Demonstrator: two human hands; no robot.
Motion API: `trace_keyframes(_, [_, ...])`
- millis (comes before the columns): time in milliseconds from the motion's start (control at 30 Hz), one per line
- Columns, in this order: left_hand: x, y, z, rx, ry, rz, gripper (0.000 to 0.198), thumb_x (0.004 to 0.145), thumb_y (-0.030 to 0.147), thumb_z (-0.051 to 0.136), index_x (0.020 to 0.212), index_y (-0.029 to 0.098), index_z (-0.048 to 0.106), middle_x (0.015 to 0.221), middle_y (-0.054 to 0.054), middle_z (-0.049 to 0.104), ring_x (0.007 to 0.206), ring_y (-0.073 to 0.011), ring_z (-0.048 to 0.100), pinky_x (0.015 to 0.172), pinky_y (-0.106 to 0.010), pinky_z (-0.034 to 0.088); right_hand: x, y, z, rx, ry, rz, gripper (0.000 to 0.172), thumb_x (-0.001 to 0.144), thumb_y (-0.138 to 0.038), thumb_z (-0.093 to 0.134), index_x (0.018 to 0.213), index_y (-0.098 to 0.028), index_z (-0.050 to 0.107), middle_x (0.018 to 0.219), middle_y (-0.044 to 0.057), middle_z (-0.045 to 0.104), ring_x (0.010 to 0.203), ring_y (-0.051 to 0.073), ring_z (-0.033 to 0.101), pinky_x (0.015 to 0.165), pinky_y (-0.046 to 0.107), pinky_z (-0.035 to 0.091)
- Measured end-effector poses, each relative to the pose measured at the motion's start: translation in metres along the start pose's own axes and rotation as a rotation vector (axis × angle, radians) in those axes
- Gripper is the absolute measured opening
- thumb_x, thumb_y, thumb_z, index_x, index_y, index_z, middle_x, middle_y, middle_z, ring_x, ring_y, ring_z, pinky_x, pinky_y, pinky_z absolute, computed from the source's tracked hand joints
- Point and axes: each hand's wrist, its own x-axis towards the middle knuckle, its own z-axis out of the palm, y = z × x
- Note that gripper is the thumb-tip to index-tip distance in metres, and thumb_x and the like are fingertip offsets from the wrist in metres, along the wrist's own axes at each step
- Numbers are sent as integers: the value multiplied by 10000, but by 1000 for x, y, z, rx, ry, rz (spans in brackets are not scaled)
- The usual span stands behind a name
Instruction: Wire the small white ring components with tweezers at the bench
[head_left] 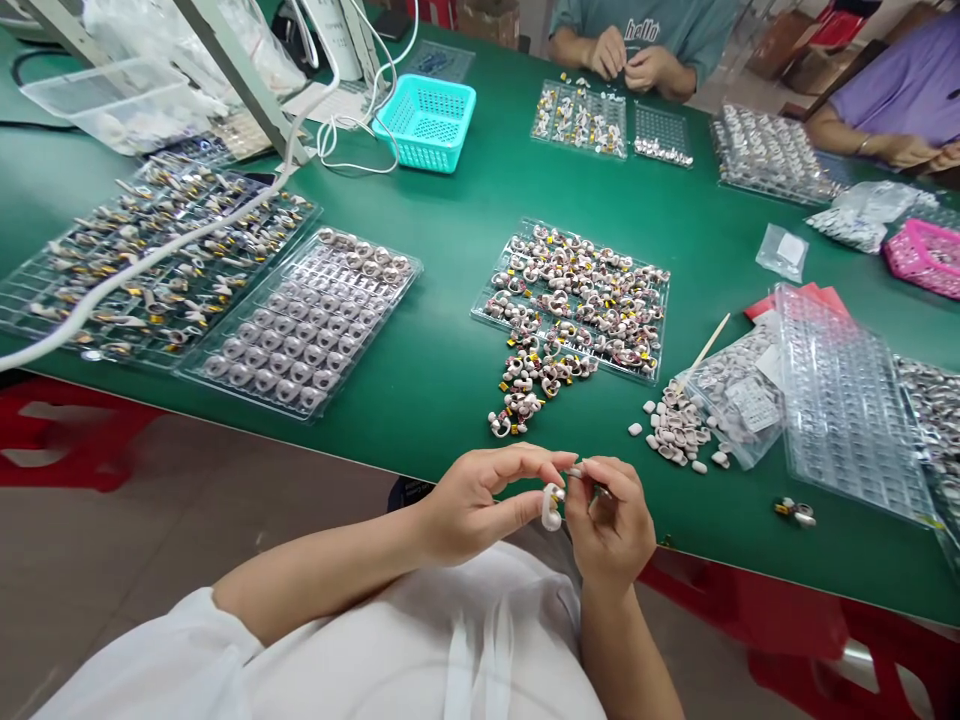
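Note:
Just in front of the table's near edge, my left hand (pixel 480 505) pinches a small white curved piece (pixel 551 508) between thumb and fingers. My right hand (pixel 611 520) is closed beside it, its fingertips on a small pale part (pixel 576 472) that touches the curved piece. Beyond the hands lies a loose pile of similar small assemblies (pixel 525 385) with yellow and dark bits, running up to a clear tray (pixel 480 308) full of them. To the right is a heap of small pale caps (pixel 675 425) by a plastic bag (pixel 742 395).
Trays of parts (pixel 304 330) stand at the left, with a white cable (pixel 150 270) across them. A turquoise basket (pixel 427 120) is at the back. A stacked clear tray (pixel 847 410) lies right. Two people sit across the table, one's hands (pixel 630 60) at work.

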Motion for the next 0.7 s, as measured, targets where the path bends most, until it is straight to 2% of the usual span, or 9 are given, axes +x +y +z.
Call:
trace_keyframes(200, [0, -2, 0, -11, 20, -2, 180, 916, 275, 637, 1032, 152, 700, 1274, -164, 676, 1209, -281, 624, 1034, -389, 480, -1, 2, -3, -48, -39, -40, 270, 845, -104, 643, 1048, -279, 618, 944, 43, 657, 825, 192, 649, 622, 333, 561])
trace_keyframes(500, [2, -3, 0, -71, 50, 6, 166, 917, 237, 636, 1040, 139, 691, 1269, -168, 675, 1211, -265, 624, 1028, -374, 492, -5, 3, 0, 54, -101, 93, 157, 852, -131, 621, 957, -244, 592, 944, 54, 630, 837, 187, 626, 583, 291, 520])
trace_keyframes(700, [3, -7, 2, -46, 38, 4, 160, 925, 229, 619, 1049, 149, 680, 1289, -163, 667, 1219, -268, 616, 1034, -383, 487, -5, -4, 2, 160, -37, 244, 66, 882, -197, 644, 942, -221, 632, 922, 63, 662, 858, 200, 656, 637, 306, 539])
